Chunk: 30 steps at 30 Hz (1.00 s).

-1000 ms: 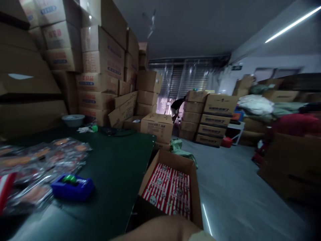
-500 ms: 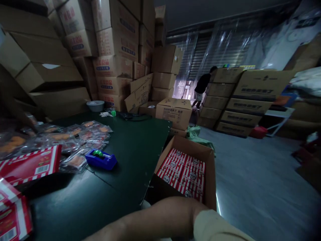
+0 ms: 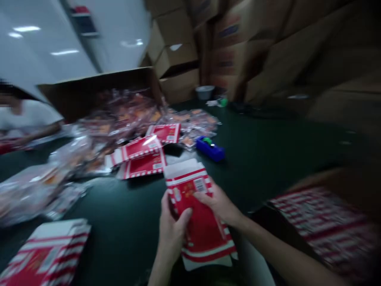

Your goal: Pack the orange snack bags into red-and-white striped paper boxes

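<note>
Left hand (image 3: 172,230): gripping the carton's left edge, thumb lying across its red face.
Right hand (image 3: 218,202): clasping the carton's right edge, fingers pressing on its front by the barcode.
Carton (image 3: 202,228): red with white stripes, being held between both hands at the near edge of the table, its open top pointing far.
Table (image 3: 268,147): dark green, stretching far and right.
Flat cartons (image 3: 139,157): lying just beyond the held one, overlapping.
Stack (image 3: 47,254): more cartons sitting at the near left.
Packets (image 3: 125,115): clear, spilling from a tipped box (image 3: 98,85) at the far left.
Dispenser (image 3: 210,147): blue, sitting right of the flat cartons.
Crate (image 3: 321,222): blurred, holding packed cartons at the near right.
Bowl (image 3: 204,91): standing at the table's far edge.
Co-worker (image 3: 26,119): in white, sitting at the far left.
</note>
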Tool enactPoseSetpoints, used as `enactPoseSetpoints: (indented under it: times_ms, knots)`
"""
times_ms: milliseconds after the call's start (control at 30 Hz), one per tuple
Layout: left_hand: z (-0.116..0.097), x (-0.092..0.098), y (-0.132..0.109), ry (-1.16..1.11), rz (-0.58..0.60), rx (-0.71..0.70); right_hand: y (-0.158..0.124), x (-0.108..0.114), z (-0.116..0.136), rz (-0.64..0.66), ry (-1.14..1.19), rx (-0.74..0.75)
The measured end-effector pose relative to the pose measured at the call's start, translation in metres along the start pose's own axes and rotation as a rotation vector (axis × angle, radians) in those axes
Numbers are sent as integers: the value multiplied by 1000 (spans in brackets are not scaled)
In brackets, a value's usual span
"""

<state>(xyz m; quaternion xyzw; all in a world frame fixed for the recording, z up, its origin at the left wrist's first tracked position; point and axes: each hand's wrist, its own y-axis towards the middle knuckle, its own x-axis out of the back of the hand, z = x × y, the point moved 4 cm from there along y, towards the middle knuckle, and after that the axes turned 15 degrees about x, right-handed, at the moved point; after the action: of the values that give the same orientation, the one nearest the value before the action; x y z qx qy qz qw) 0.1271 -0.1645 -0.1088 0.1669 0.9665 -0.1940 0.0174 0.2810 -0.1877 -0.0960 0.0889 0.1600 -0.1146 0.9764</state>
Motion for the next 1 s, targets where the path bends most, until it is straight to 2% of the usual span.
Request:
enactPoseSetpoints:
  times_ms: [67, 200, 267, 400, 633, 867, 1000]
  knots:
    - [1, 13, 2, -21, -48, 29, 4, 1, -10, -3, 34, -71]
    - [7, 21, 13, -102, -43, 134, -4, 7, -19, 214, 269, -297]
    - [11, 23, 13, -133, -25, 157, -9, 16, -20, 274, 343, -340]
    - [19, 24, 6, -162, 16, 183, -11, 29, -29, 260, 396, -368]
    - [28, 23, 8, -170, -9, 205, -9, 27, -47, 223, 350, -419]
    - [32, 24, 10, -306, -46, 278, -9, 30, -59, 155, 217, -430]
    - [37, 24, 9, -347, -28, 317, -19, 33, -52, 272, 199, -502]
